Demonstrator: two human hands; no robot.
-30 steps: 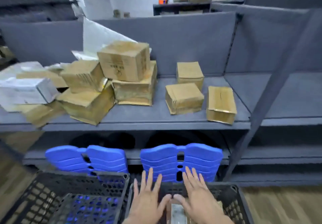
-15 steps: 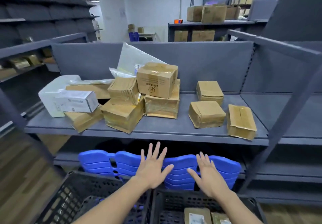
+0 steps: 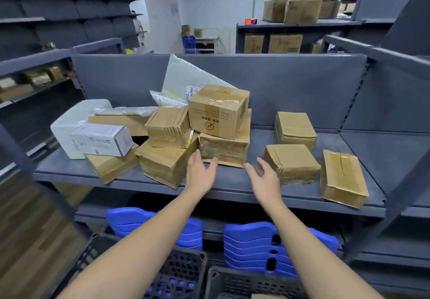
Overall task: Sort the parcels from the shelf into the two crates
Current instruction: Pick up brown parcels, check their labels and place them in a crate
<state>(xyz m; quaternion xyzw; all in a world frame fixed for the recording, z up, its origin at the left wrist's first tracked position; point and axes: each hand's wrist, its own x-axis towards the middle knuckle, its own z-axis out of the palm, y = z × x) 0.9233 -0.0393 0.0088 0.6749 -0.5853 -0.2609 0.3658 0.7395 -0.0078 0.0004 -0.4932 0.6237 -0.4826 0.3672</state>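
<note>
Both hands are empty and open. The left hand (image 3: 201, 173) has its fingers spread, and the right hand (image 3: 263, 177) has its palm turned in. They hover over the shelf (image 3: 232, 183) with a gap between them. The left fingertips are right at the low taped box (image 3: 223, 151); contact can't be told.

The parcels are all on the shelf. The pile at left-centre has a printed box (image 3: 217, 112) sitting on top of the taped box. A ribbed box (image 3: 168, 126) leans beside it, a flat box (image 3: 165, 165) lies near the edge, and a white box (image 3: 101, 140) is further left. A plastic mailer (image 3: 186, 82) stands against the far panel. Three loose boxes lie to the right: a small box (image 3: 292, 162) just beside the right hand, a far box (image 3: 294, 127) and an end box (image 3: 342, 177) at the near edge.

The two crates sit near and low, the left crate (image 3: 183, 273) and the right crate (image 3: 244, 280), both mostly cut off by the frame.

The likely step is grabbing the next parcel, probably the taped box between the hands. The risks:
- Pulling the taped box out from under would probably tip the printed box, and the pile could slide off the near edge.
- The glossy tape may slip in a loose two-hand squeeze.
- The right forearm could nudge the small box.
- The sorting rule isn't visible, so a parcel could go into the wrong crate.
</note>
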